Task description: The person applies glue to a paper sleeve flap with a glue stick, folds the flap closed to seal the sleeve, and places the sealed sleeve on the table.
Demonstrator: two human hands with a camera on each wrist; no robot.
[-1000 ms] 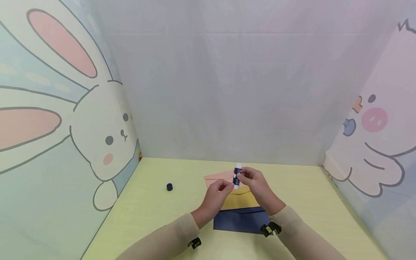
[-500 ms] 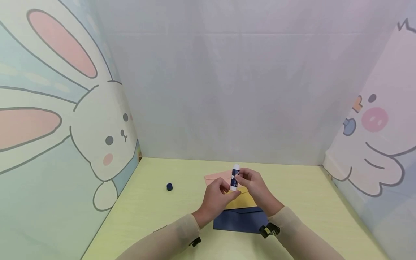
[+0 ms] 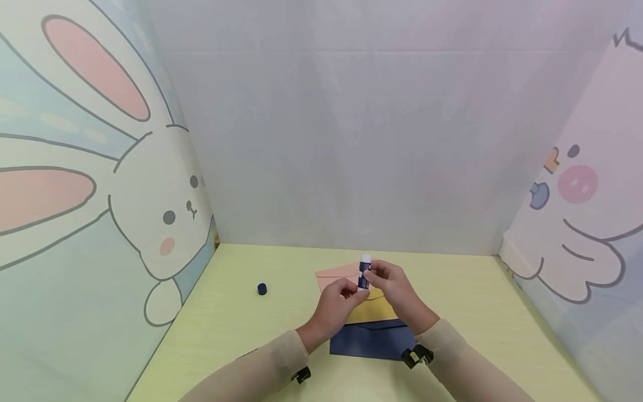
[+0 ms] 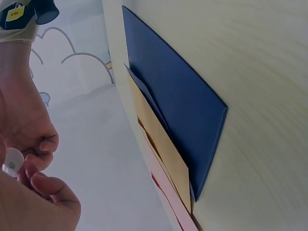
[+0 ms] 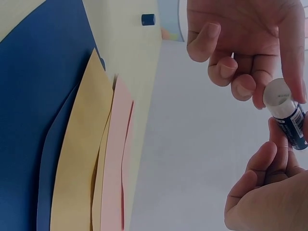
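Observation:
A glue stick [image 3: 364, 275], with a dark blue label and white ends, is held nearly upright above the envelopes. My right hand [image 3: 400, 291] grips its body between thumb and fingers. At its white base, my left hand [image 3: 332, 308] pinches with thumb and forefinger; the round underside of the base [image 5: 278, 92] shows in the right wrist view. Below the hands lie a pink envelope [image 3: 335, 272], a yellow envelope [image 3: 372, 314] and a dark blue envelope [image 3: 372, 341], overlapping, the blue one nearest me. A small dark blue cap [image 3: 262, 289] stands off to the left.
The pale yellow table [image 3: 216, 335] carries all of this. A plain light curtain [image 3: 341, 151] closes off the back, and printed panels with a cartoon rabbit [image 3: 166, 201] and a cartoon pig [image 3: 577, 184] stand at either side.
The glue stick has shifted slightly left. My left thumb and forefinger have changed their placement at its base, the thumb now extending further right. Envelopes and cap lie unchanged.

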